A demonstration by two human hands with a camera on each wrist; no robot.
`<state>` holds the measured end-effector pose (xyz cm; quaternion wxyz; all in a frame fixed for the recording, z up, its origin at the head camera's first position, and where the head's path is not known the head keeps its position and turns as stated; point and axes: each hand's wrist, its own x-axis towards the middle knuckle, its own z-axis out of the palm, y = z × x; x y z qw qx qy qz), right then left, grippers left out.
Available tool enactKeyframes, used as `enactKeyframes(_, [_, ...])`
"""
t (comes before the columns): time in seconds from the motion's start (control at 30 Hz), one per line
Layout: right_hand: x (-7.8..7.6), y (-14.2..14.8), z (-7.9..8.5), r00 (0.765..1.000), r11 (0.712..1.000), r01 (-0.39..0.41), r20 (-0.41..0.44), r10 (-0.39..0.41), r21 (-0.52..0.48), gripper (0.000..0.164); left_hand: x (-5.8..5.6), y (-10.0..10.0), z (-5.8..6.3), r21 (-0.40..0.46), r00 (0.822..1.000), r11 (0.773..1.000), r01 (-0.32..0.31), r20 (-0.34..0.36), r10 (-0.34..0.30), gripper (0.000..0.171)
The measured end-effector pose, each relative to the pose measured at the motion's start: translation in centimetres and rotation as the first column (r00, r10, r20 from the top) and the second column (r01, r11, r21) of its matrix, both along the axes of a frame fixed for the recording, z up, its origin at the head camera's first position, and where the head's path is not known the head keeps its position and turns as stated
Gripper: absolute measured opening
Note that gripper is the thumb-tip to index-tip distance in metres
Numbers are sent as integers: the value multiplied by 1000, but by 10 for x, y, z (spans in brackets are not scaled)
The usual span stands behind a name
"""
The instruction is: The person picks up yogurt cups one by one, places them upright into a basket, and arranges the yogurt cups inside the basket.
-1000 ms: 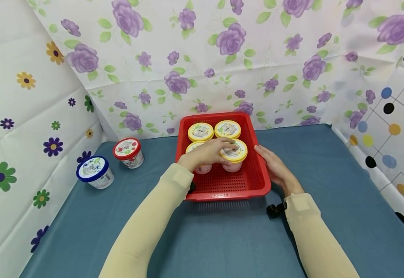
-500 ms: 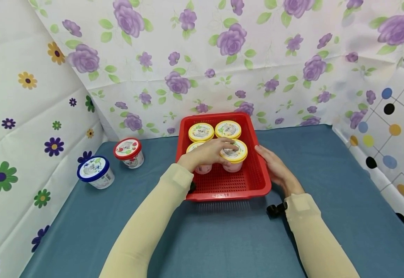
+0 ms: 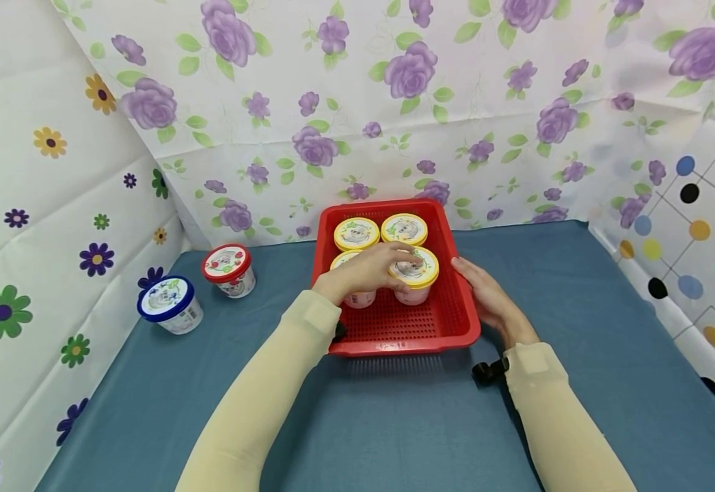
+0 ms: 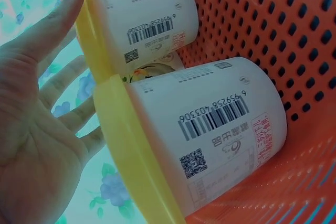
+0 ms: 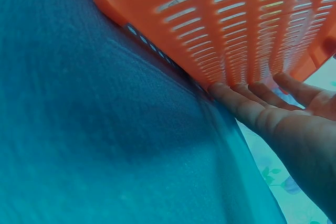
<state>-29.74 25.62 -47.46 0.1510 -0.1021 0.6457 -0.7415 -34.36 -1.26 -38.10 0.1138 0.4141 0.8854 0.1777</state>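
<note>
My left hand (image 3: 372, 268) reaches over the red plastic basket (image 3: 394, 345) to a yellow-lidded tub (image 3: 413, 294), front right of several tubs in it. Its thumb touches the lid's edge and its fingers bend over the top; the left wrist view has the thumb (image 4: 73, 1) on the yellow rim. Beside it, another yellow-lidded tub (image 4: 210, 124) shows its barcode; in the head view my forearm and hand partly cover it. My right hand (image 3: 489, 301) rests against the basket's right outer wall. Its fingers (image 5: 231, 98) lie nearly straight along the slotted side, low down.
Two more yellow-lidded tubs stand at the basket's back, a left one (image 3: 355, 234) and a right one (image 3: 404, 229). Outside, on the left of the blue cloth (image 3: 419, 430), stand a red-lidded tub (image 3: 228, 270) and a blue-lidded tub (image 3: 169, 304). Patterned sheets (image 3: 357, 102) close off the sides and back.
</note>
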Motion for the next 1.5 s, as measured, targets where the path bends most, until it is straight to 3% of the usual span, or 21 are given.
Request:
enactKeyframes(0.3, [0, 1, -2, 1000, 1000, 6, 5, -6, 9, 61, 4, -7, 9, 52, 999, 998, -30, 30, 29, 65])
enactKeyframes(0.63, [-1, 1, -3, 1000, 1000, 3, 1, -3, 4, 60, 4, -12, 9, 60, 999, 998, -36, 36, 34, 63])
enactKeyframes(0.93, [-1, 2, -3, 1000, 1000, 1, 5, -1, 0, 60, 6, -19, 18, 133, 998, 989, -67, 21, 65, 55])
enactKeyframes(1.27, [-1, 1, -3, 1000, 1000, -2, 5, 2, -8, 61, 7, -39, 35, 332, 994, 937, -109, 63, 93, 49])
enactKeyframes(1.5, [-1, 1, -3, 1000, 1000, -4, 2, 4, -10, 61, 8, -51, 45, 427, 992, 895, -128, 51, 118, 44])
